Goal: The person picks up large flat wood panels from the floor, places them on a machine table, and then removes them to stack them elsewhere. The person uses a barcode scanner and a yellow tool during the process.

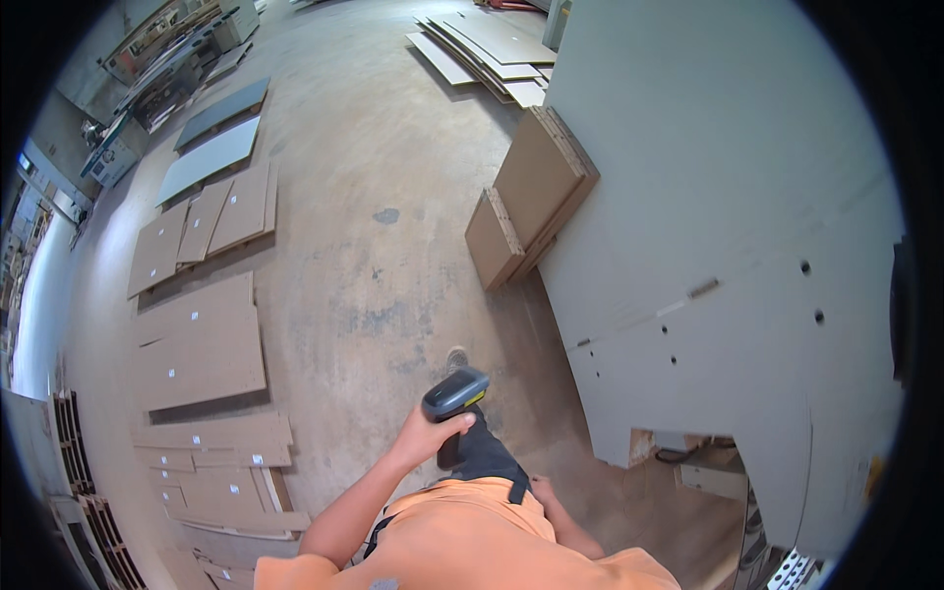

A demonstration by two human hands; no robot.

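Note:
A dark grey handheld barcode scanner (455, 391) with a yellow patch is in front of my waist. Its handle is gripped by my left hand (425, 438), the fingers wrapped round it and the thumb along its side. My right hand (540, 488) hangs low beside my right hip. It is partly hidden by my orange shirt, so its fingers cannot be made out. Below the scanner, my dark trousers and one shoe (457, 358) show on the concrete floor (364, 285).
Stacks of brown panels (202, 339) with small white labels line the left side, with a pale panel (209, 160) beyond. On the right stands a large grey machine housing (688, 197), brown boards (539, 182) leaning against it. White sheets (482, 54) lie farther ahead.

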